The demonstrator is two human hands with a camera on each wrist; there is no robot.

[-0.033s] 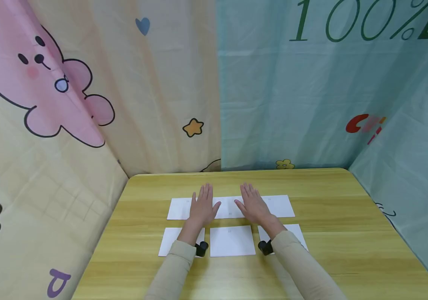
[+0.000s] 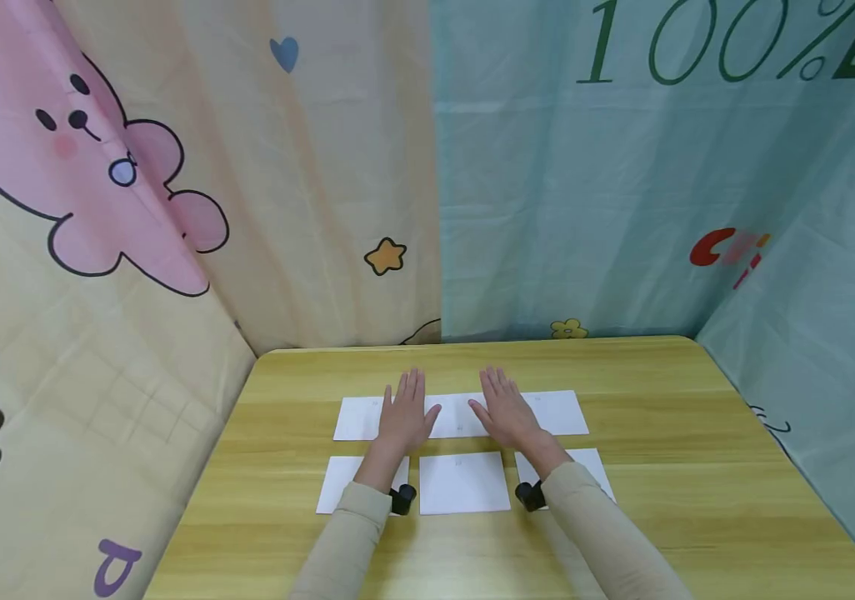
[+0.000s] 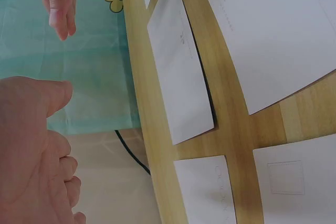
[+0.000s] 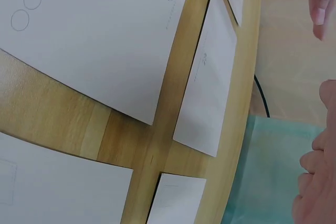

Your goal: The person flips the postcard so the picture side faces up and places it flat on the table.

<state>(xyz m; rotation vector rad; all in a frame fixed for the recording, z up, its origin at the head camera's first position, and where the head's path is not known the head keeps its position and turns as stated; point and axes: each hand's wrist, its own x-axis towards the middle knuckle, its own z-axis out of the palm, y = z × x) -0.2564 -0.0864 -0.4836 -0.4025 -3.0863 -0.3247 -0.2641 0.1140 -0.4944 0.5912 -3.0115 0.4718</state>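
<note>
Both hands are held out side by side over the back row of white papers point(image 2: 453, 418), fingers straight and thumbs pointing towards each other. My left hand point(image 2: 402, 421) overlaps the left part of that row; my right hand point(image 2: 507, 412) overlaps the right part. Neither holds anything. In front lie a left paper point(image 2: 339, 482), partly hidden by the left forearm, a middle paper point(image 2: 465, 485), and a right paper point(image 2: 594, 463), partly behind the right sleeve. Faint print shows up close: a dashed square on one paper point(image 3: 294, 187), a line of circles on another point(image 4: 89, 30).
The papers lie on a wood-grain table point(image 2: 697, 467) with rounded back corners. Printed curtains, cream point(image 2: 322, 167) and blue-green point(image 2: 547, 183), hang close behind and beside it. A black camera sits on the left wrist point(image 2: 402, 500), another on the right wrist point(image 2: 530, 497).
</note>
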